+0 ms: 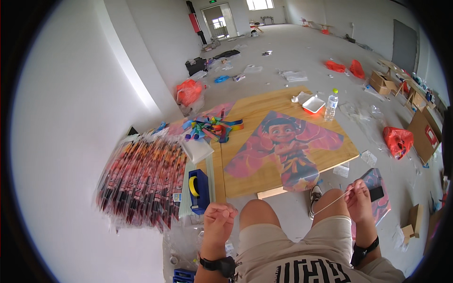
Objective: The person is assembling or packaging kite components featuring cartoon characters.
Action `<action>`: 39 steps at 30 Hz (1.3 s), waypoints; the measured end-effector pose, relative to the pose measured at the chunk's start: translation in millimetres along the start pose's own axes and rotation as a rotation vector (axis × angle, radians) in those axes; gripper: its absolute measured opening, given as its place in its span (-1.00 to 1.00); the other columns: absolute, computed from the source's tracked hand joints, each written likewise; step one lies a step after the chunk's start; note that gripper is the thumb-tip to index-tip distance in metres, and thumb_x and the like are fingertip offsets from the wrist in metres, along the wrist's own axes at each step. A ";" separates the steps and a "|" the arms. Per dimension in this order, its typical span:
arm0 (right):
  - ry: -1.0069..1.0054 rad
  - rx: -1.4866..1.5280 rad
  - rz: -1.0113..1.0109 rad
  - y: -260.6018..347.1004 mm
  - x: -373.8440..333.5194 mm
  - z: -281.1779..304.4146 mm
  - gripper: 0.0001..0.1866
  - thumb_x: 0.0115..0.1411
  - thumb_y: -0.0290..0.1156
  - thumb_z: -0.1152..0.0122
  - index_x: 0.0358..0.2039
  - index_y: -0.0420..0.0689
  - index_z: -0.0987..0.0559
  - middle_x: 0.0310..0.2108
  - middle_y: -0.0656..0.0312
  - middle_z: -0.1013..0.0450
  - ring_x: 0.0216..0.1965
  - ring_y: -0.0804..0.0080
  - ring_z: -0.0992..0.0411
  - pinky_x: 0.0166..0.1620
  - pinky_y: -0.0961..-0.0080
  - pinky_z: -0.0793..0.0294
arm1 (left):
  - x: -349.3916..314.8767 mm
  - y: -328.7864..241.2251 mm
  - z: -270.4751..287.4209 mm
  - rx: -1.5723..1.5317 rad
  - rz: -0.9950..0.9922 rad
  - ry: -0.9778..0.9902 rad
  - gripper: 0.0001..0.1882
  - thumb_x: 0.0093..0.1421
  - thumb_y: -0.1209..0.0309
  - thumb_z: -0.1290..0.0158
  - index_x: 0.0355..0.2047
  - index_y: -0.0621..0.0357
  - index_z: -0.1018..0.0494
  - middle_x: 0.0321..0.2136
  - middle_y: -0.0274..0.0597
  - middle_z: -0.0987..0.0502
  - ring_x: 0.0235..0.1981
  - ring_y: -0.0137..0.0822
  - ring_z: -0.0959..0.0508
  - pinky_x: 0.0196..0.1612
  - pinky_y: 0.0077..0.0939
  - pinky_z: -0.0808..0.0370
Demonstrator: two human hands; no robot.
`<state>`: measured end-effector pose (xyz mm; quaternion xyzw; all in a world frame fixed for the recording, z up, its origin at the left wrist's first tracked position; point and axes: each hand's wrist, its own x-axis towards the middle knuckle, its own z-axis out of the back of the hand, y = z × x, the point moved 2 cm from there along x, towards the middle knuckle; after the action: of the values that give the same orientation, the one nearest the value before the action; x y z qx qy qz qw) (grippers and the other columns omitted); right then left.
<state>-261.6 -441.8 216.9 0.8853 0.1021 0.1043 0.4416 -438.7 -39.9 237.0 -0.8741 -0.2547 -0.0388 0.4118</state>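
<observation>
A kite [292, 151] printed with a cartoon figure and pink-red flames lies spread on the wooden table [351, 150] in front of me. My right hand [359, 195] is raised above my right knee, its fingers pinched on a thin pale rod [330, 203] that slants down to the left. To the left, my left hand [220, 217] is closed with its fingertips together; whatever may be between them is too small to make out. Beside it stands a blue tape dispenser [200, 193] with a yellow roll.
Many packaged kites [141, 179] are piled at the left, next to rainbow ribbons [214, 128]. A red-and-white tray [313, 104] and a water bottle [331, 105] stand at the table's far right. Red plastic bags [398, 140] and cardboard boxes [381, 83] lie on the floor.
</observation>
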 end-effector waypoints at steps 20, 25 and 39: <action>-0.096 0.072 0.208 33.3 -12.3 1.6 -0.90 0.46 -0.34 -0.09 -0.20 -0.03 -0.39 -0.29 0.29 -0.51 -0.32 0.61 -0.53 -0.24 0.71 -0.59 | -2.8 0.0 -43.3 -0.461 0.039 0.051 -0.85 0.28 0.30 -0.23 -0.20 -0.15 -0.48 -0.27 -0.52 -0.46 -0.22 -0.53 -0.48 -0.10 -0.48 -0.41; -0.103 0.083 0.205 31.5 -11.9 0.3 -0.90 0.46 -0.34 -0.08 -0.20 -0.03 -0.38 -0.29 0.29 -0.50 -0.32 0.61 -0.53 -0.23 0.71 -0.60 | -1.4 -0.6 -44.3 -0.497 0.045 0.023 -0.86 0.29 0.31 -0.21 -0.18 -0.15 -0.49 -0.27 -0.52 -0.47 -0.21 -0.52 -0.48 -0.09 -0.48 -0.41; -0.107 0.090 0.193 26.6 -7.5 -7.6 -0.90 0.47 -0.34 -0.07 -0.21 -0.03 -0.38 -0.30 0.26 -0.49 -0.35 0.60 -0.52 -0.23 0.71 -0.61 | -3.0 -0.3 -38.4 -0.534 0.072 0.039 -0.86 0.27 0.34 -0.24 -0.22 -0.14 -0.48 -0.29 -0.53 -0.44 -0.24 -0.51 -0.46 -0.09 -0.44 -0.45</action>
<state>-268.5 -453.7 242.0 0.9141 -0.0026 0.0943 0.3943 -436.0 -69.3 261.6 -0.9594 -0.1960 -0.1067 0.1725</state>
